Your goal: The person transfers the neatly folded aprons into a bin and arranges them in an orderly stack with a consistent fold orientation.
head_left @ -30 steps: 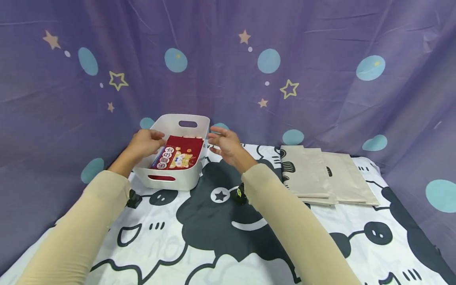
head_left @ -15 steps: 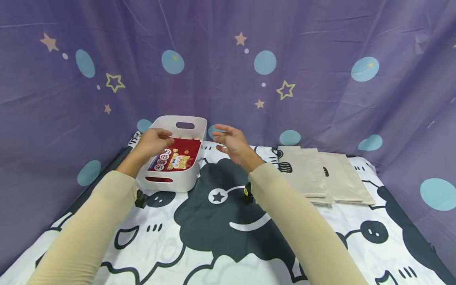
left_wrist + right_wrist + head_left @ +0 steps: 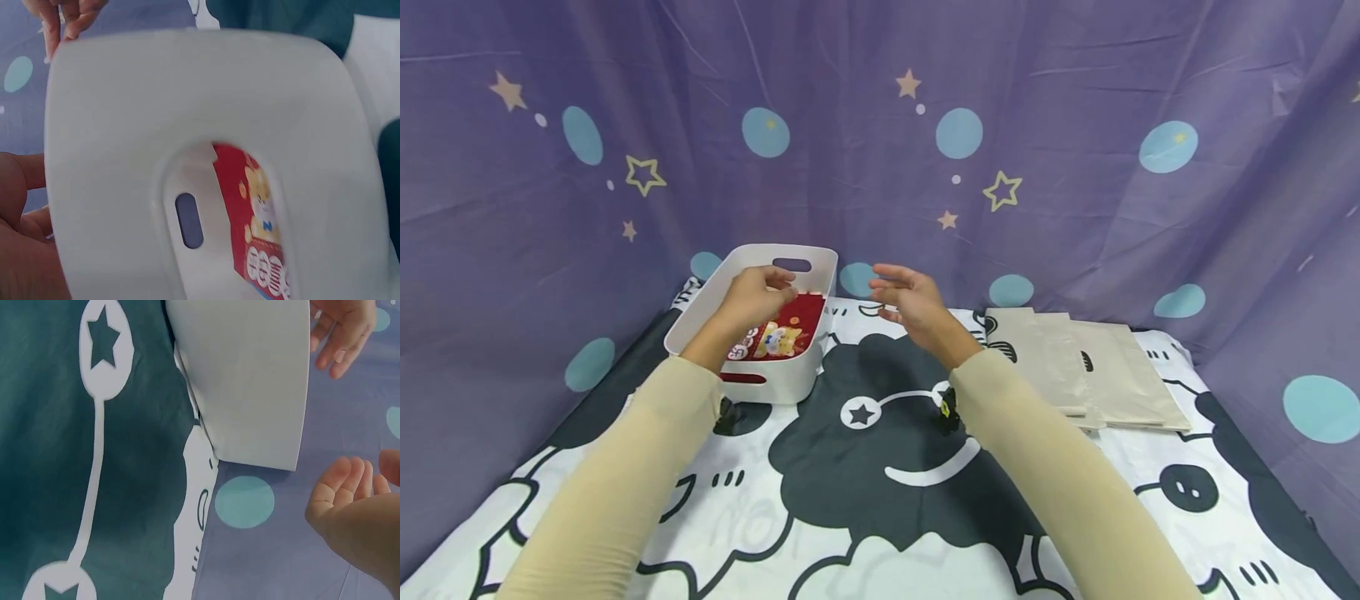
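A white plastic bin [image 3: 786, 382] with oval handle holes stands at the back left. Inside it lies a red packet [image 3: 790, 329] with a cartoon cat and white round lettering spots; the left hand partly covers it in the head view. My left hand [image 3: 751, 302] hovers above the bin with fingers loosely bent and nothing in them. My right hand [image 3: 916, 307] is in the air right of the bin, fingers apart and relaxed. In the left wrist view, the packet [image 3: 250, 219] shows through a handle hole. The right wrist view has the bin's side wall [image 3: 250, 381] beside my right hand [image 3: 353, 512].
Several flat beige bags [image 3: 1045, 362] lie in overlapping piles at the back right. A black-and-white cartoon cloth [image 3: 880, 467] covers the table. Right behind it hangs a purple curtain [image 3: 865, 192] with stars and blue dots.
My left hand has moved right, from the bin's left rim to over its middle. My right hand has drawn away to the right of the bin. The packet stays inside.
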`<state>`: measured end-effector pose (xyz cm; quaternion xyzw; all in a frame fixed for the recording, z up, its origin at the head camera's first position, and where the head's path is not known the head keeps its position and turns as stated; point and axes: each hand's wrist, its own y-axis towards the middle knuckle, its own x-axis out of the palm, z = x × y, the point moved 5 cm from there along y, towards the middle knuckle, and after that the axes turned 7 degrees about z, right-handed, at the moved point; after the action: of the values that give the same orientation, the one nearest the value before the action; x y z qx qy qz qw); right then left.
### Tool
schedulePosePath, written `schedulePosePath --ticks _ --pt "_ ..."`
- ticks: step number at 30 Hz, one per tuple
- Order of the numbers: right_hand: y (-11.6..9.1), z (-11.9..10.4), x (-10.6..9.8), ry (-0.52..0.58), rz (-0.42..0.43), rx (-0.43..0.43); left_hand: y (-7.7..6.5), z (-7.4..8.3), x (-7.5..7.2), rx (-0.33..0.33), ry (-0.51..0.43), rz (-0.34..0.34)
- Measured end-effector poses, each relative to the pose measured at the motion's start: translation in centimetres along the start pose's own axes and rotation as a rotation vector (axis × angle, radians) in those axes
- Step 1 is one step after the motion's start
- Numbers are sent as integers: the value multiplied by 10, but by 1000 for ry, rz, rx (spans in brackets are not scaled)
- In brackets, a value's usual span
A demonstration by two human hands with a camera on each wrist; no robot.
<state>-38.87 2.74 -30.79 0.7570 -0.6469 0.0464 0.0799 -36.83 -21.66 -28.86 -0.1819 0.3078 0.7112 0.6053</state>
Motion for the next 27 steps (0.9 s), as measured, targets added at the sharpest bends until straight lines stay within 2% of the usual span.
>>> schedulePosePath --ticks 7,13,20,27 --pt "-3 1 -23 -71 22 -39 1 18 11 71 -16 22" --pt "-8 2 -46 -207 51 -94 0 30 24 105 -54 36" --pt "-15 5 -72 -302 67 -155 -4 44 42 169 -113 53" --pt "-23 0 -89 -401 87 -234 -7 59 60 214 -153 35"
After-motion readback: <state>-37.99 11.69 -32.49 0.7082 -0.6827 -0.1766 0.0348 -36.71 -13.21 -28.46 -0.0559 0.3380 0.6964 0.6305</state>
